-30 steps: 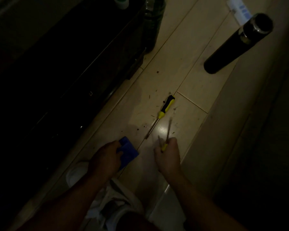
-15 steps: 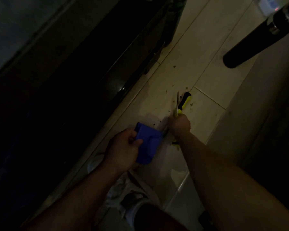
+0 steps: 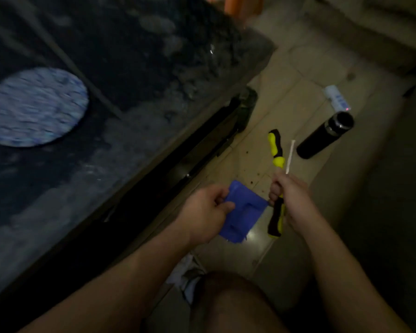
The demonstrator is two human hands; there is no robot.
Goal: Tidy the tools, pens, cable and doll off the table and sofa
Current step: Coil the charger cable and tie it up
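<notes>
My right hand (image 3: 288, 195) grips two black-and-yellow screwdrivers together over the tiled floor. One screwdriver (image 3: 275, 147) has its handle pointing up and away. The other screwdriver (image 3: 276, 222) has its handle hanging below my fist, and its pale shaft sticks up past my knuckles. My left hand (image 3: 207, 207) pinches the edge of a blue tool holder (image 3: 243, 212), held just left of the right hand and almost touching it.
A dark marbled table (image 3: 154, 80) with a round blue mat (image 3: 34, 106) fills the left. On the floor lie a black flask (image 3: 324, 135) and a white bottle (image 3: 336, 99). A sofa edge (image 3: 382, 25) shows top right. My knee and shoe (image 3: 187, 277) are below.
My right hand reached the screwdriver lying on the floor and picked it up alongside the one it held. The view has swung left, showing the tabletop.
</notes>
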